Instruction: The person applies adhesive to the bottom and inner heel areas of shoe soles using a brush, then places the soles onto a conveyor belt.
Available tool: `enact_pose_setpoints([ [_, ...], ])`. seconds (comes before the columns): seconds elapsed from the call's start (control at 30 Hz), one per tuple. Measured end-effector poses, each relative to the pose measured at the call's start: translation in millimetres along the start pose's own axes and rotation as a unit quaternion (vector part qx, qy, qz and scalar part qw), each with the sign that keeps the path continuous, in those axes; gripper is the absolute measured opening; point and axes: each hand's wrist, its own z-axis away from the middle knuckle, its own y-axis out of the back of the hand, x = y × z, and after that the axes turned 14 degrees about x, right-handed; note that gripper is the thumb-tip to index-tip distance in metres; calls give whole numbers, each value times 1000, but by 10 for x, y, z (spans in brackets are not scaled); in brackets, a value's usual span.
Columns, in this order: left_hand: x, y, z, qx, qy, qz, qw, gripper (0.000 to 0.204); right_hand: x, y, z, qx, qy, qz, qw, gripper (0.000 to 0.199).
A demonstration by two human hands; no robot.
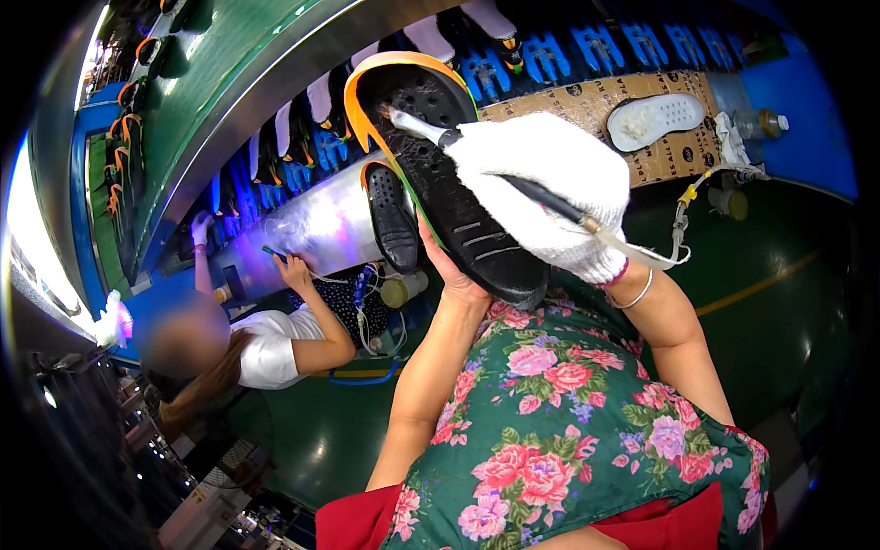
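My bare left hand supports a large black shoe sole with an orange and green rim, its fingers partly hidden beneath it. The sole's hollowed, holed side faces up. In a white knitted glove, my right hand is closed round a brush with a thin tube running from its handle. The bristle tip is at the sole's upper part, against or just above the surface. Just left of this sole, a second black sole with an orange rim lies on the metal bench.
Cardboard at the right bears a pale sole, with a bottle beyond. Blue holders and shoe uppers line the far side. At left, a co-worker works beside the metal surface. A green conveyor runs above.
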Motion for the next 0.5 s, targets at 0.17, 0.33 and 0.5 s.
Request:
enact_pose_setpoints([
  [0.17,-12,-100,-4,81,-110,-274,952,88,-34,-18,33,-15,30,23,999,22],
  [0.33,-35,-18,-69,109,-102,-209,967,86,-25,51,61,52,-76,-4,996,16],
  [0.5,-25,-76,-133,106,-101,-271,951,88,-47,-5,136,21,-13,30,999,17],
])
